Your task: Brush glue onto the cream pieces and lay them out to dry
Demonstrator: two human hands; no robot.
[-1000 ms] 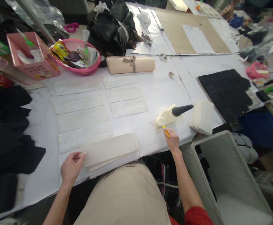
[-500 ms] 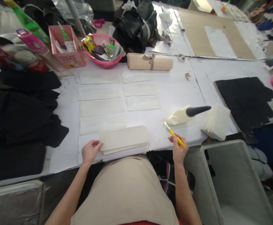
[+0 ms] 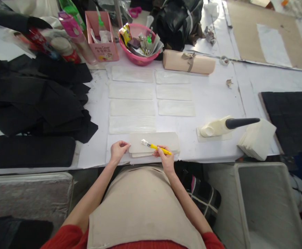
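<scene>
In my right hand [image 3: 165,159] is a yellow-handled paintbrush [image 3: 161,149], held in a closed grip. White paste coats its bristles, which are over the left-middle part of a short stack of cream boards [image 3: 137,141] at the table's front edge. My left hand [image 3: 119,151] pinches at the left edge of that stack, thumb and fingers together. Beyond the stack lie two columns of whitish strips [image 3: 132,108], flat and shiny. To the right, a cream bottle-shaped container with a black neck [image 3: 215,128] lies on its side on a pale board.
A fanned stack of off-white pieces [image 3: 257,138] sits at the right front. Black pieces [image 3: 36,100] are heaped at left. A pink basin [image 3: 140,61], pink box [image 3: 102,50] and tied beige roll [image 3: 176,61] line the back. Below the table's right side stands a grey bin [image 3: 262,169].
My right hand has carried the paintbrush left, from beside the cream container to over the boards. My left hand stays at the stack's left edge. The camera view has shifted.
</scene>
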